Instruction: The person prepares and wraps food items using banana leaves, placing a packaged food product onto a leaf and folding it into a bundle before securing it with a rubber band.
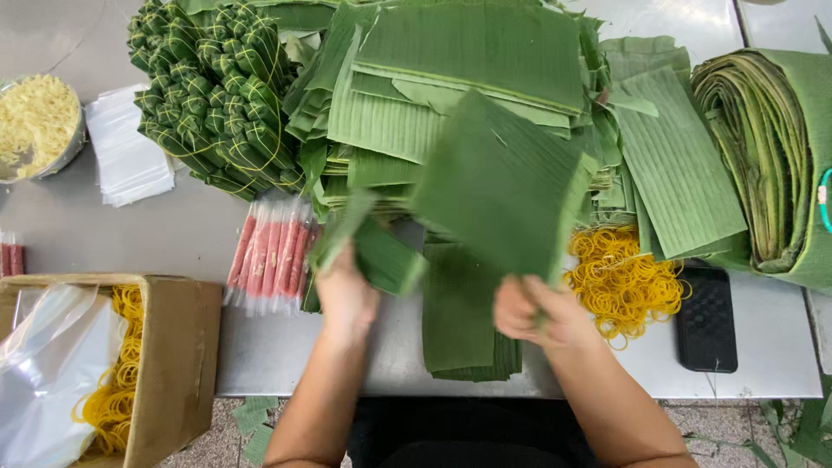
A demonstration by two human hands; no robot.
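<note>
left hand [345, 296]: closed on a narrow strip of leaf [373, 247], lifted just above the table [295, 347].
right hand [539, 314]: pinching the lower corner of a broad banana leaf sheet [503, 186], held up and tilted over the middle of the table.
leaf sheet, handling: judged light, thin and floppy; likely to split along its ribs if pulled across them, so best gripped at an edge or corner, as here.
below the hands: a flat pile of cut leaf pieces [459, 316] on the table.
behind: a large heap of leaf sheets [433, 78]; a bundle of small wrapped leaf parcels [212, 87], far left.
right: loose yellow rubber bands [624, 282]; a black phone [706, 316]; a rolled stack of leaves [767, 156].
left: red sticks in clear packets [270, 256]; a pile of clear bags [130, 152]; a bowl of pale shreds [35, 121]; a cardboard box [178, 347] holding more rubber bands.
</note>
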